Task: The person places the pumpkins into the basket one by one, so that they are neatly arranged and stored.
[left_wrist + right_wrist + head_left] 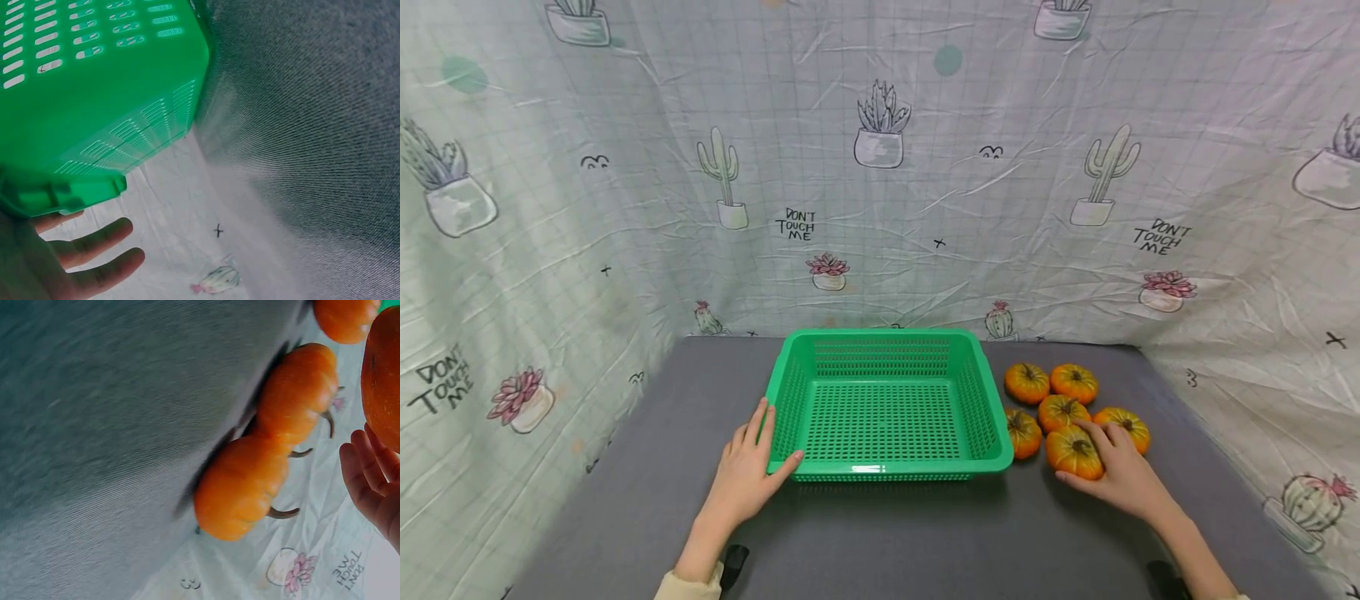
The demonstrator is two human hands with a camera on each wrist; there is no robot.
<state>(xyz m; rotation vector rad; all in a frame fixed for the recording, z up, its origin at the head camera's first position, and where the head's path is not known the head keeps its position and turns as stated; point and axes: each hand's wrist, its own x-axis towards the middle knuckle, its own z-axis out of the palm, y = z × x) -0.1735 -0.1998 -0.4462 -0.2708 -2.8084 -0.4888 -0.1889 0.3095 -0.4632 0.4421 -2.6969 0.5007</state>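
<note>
My right hand (pixel 1123 475) grips a small orange pumpkin (pixel 1074 452), thumb at its near side and fingers over its far right side. In the right wrist view that pumpkin (pixel 382 378) fills the right edge, with my fingers (pixel 365 464) against it. Several similar pumpkins (pixel 1075 383) lie close behind and around it on the table. At the front left corner of a green perforated plastic basket (pixel 880 467) rests my left hand (pixel 743 477), its fingers fairly straight along the outside and the thumb on the front rim. From below, the left wrist view shows the basket's corner (pixel 125 81).
The grey tabletop (pixel 880 542) carries everything. One pumpkin (pixel 1023 434) sits right beside the basket's right wall. A cloth printed with cacti (pixel 925 200) hangs behind the table and along both sides.
</note>
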